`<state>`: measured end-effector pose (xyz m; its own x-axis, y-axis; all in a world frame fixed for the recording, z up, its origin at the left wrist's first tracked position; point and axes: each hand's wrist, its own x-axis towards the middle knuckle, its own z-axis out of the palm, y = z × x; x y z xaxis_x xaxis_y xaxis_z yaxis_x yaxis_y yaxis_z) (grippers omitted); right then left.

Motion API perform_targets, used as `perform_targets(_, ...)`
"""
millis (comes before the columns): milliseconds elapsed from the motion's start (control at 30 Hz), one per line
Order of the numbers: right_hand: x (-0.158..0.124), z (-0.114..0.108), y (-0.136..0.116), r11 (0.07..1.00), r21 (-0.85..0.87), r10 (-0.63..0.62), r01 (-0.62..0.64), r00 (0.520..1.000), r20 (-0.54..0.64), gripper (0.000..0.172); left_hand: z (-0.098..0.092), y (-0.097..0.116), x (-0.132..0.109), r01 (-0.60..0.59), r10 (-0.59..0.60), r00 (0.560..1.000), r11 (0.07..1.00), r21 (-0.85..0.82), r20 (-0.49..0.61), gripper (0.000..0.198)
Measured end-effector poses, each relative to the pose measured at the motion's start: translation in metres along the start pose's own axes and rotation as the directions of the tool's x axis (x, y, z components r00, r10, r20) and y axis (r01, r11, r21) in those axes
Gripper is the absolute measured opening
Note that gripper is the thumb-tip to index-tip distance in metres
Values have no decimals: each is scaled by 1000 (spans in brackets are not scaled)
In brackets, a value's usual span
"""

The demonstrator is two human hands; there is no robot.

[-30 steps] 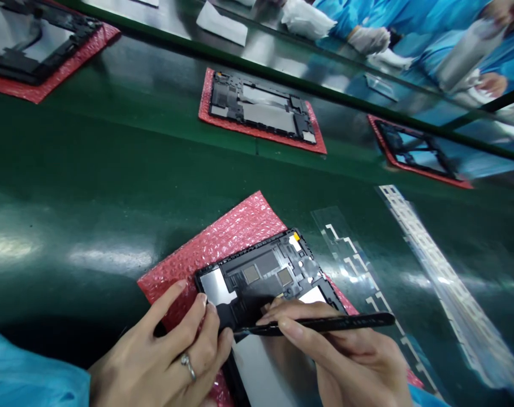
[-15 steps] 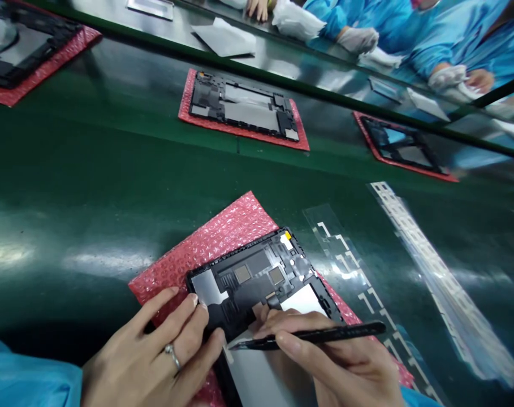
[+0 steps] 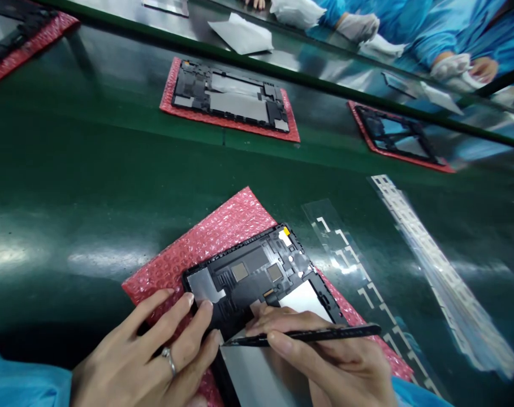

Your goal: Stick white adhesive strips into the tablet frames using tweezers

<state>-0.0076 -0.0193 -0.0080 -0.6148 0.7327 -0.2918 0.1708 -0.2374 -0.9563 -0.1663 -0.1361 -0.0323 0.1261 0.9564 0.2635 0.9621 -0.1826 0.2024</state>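
Observation:
A black tablet housing with exposed inner parts (image 3: pixel 248 282) lies tilted on a pink bubble-wrap bag (image 3: pixel 223 226). My left hand (image 3: pixel 155 345), with a ring on one finger, rests at the housing's left edge with its fingers spread. In my right hand (image 3: pixel 324 356) is a pair of black tweezers (image 3: pixel 311 334), gripped like a pen. Their tips point left and touch down close to my left fingertip, at the top left of the silver panel (image 3: pixel 257 367). A small pale piece seems to be at the tips, too small to make out.
Right of the housing lies a clear strip with white L-shaped stickers (image 3: pixel 367 291). Beyond it is a stack of sticker strips (image 3: pixel 439 265). Further tablet housings on pink bags (image 3: pixel 235 99) lie behind on the green surface. Across a raised shelf, co-workers in blue sleeves (image 3: pixel 379 22) work.
The tweezer tips have shifted slightly left, closer to my left fingertip. The housings at the back have moved left, while the white sheet on the shelf appears further right.

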Motion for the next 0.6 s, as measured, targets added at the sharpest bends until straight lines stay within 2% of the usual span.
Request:
perform_targets(367, 0, -1, -2, 999, -21, -37, 37, 999, 6, 20, 3, 2, -8, 35, -35, 999, 999, -4, 24, 32)
perform_targets(500, 1, -2, 1, 999, -7, -39, 39, 999, -12, 19, 5, 8, -10, 42, -42, 999, 999, 12, 0, 29)
perform_targets(600, 1, 1, -1, 999, -9, -38, 38, 999, -7, 19, 6, 16, -12, 6, -8, 1000, 996, 94, 14, 41)
